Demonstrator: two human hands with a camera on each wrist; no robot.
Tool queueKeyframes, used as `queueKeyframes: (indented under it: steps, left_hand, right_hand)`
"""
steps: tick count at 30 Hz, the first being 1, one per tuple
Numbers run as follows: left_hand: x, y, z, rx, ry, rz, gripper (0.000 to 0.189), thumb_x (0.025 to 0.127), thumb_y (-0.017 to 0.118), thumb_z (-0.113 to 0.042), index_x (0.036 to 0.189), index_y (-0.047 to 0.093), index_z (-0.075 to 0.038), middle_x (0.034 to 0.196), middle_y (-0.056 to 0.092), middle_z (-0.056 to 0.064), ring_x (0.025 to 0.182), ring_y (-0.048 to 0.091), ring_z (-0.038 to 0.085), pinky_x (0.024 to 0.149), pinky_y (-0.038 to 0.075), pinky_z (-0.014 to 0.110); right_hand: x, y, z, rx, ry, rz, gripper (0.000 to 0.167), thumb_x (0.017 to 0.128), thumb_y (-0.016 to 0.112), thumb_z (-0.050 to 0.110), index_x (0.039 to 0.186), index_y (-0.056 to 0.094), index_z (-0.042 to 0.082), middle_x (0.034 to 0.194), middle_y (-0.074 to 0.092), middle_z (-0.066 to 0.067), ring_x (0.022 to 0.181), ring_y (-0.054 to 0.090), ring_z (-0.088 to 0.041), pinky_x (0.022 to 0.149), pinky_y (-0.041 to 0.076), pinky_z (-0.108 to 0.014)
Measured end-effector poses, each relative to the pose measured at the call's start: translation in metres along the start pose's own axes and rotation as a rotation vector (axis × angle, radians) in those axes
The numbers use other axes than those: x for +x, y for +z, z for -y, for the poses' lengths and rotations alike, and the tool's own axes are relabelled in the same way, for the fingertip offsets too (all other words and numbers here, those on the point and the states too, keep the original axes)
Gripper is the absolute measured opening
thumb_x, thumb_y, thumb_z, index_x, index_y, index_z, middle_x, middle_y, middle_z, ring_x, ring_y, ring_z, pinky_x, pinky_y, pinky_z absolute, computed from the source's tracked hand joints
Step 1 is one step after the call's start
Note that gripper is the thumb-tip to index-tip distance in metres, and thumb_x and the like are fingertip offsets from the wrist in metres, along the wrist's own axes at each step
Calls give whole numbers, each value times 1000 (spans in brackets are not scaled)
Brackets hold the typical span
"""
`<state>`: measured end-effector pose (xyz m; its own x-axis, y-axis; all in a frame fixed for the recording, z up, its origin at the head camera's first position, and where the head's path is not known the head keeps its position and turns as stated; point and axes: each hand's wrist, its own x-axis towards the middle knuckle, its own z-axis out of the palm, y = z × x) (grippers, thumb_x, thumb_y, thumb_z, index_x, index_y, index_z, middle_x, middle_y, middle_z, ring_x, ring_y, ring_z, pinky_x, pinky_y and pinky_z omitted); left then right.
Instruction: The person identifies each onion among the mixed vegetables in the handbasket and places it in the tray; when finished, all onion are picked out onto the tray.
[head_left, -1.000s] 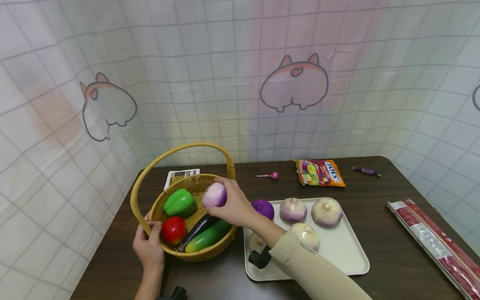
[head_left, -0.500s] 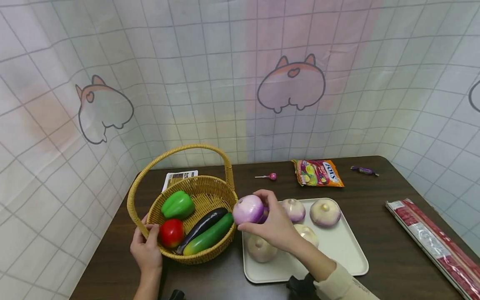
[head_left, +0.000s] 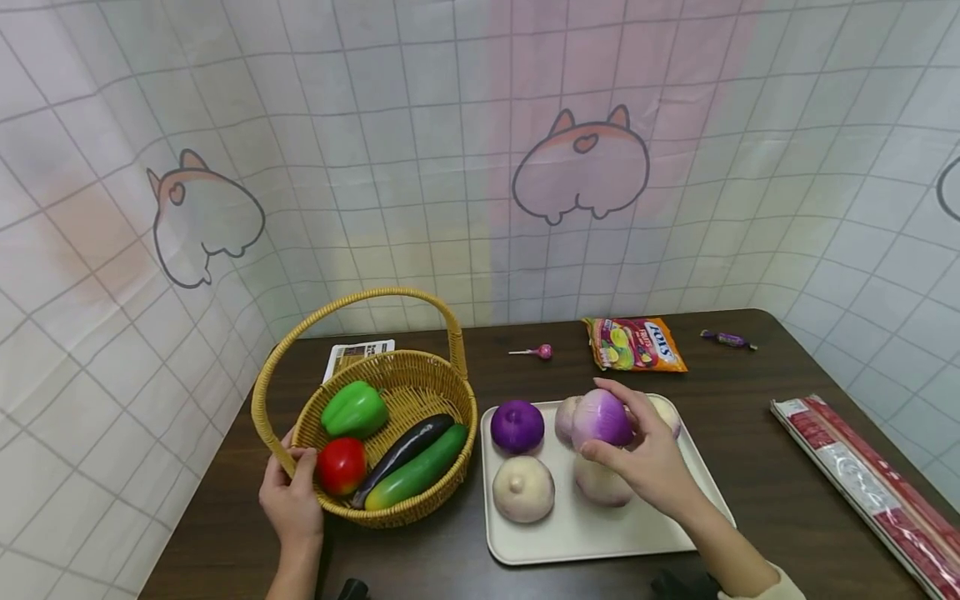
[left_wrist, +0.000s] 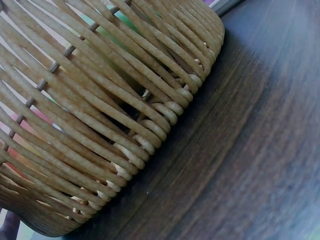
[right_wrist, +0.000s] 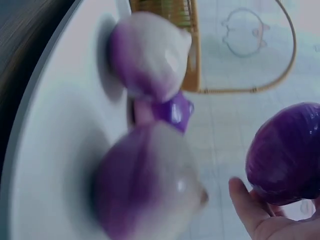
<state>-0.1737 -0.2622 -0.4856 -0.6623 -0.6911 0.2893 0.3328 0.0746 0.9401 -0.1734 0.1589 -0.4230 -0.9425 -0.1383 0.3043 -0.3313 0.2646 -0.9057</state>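
My left hand [head_left: 294,504] holds the left rim of a yellow wicker basket [head_left: 408,379], near the foot of its arched handle. Inside the basket lie a green bell pepper [head_left: 355,410], a red tomato-like fruit [head_left: 342,467], a dark eggplant [head_left: 405,450] and a green cucumber-like vegetable [head_left: 420,471]. Over the white tray [head_left: 558,546], my right hand [head_left: 654,467] grips a purple onion [head_left: 600,418] between thumb and fingers. The right wrist view shows this onion [right_wrist: 286,152] raised apart from the tray. Several onions rest on the tray, among them a dark purple one [head_left: 517,427] and a pale one [head_left: 523,490].
Behind the tray lie a lollipop [head_left: 542,352], an orange candy bag [head_left: 637,345] and a small purple wrapped candy [head_left: 727,340]. A long red-and-silver package [head_left: 862,483] lies along the right side. A printed card [head_left: 352,357] sits behind the basket.
My right hand has carried the purple onion from above the basket rightwards to above the tray. The left hand has kept its place on the basket rim.
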Motion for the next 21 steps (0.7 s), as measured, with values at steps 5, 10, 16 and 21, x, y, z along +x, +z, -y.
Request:
queueKeyframes:
  steps: [5,10,16,21]
  left_hand:
    - [0,0,0,-6,5,-2,16,89,62,4,89,54,17,129,58,24,116,55,21,89,43,14]
    - [0,1,-3,8,6,-10,15,89,63,4,89,56,17,128,60,22,117,55,21,89,43,13]
    - [-1,1,-4,-1,2,-7,13,88,63,4,88,57,15,127,61,18,117,55,21,88,43,13]
    - [-1,0,-3,-1,-7,-10,14,89,63,3,88,56,15,127,62,17,116,56,20,89,43,13]
  right_hand:
    - [-12,-23,-7,-110,10,-36,80,80,80,11,148,39,24,130,44,-5,99,57,-13,76,53,-23]
    - [-25,-45,-21,-163,16,-66,79,81,79,7,148,37,16,133,47,-11,105,54,-1,83,47,-14]
    - [-39,-65,-40,-266,83,-62,69,82,79,11,141,44,9,133,51,-17,101,50,7,78,48,-15]
    - [-46,-73,-57,-386,65,-27,74,73,87,22,135,47,13,126,51,-8,102,47,5,77,48,-21]
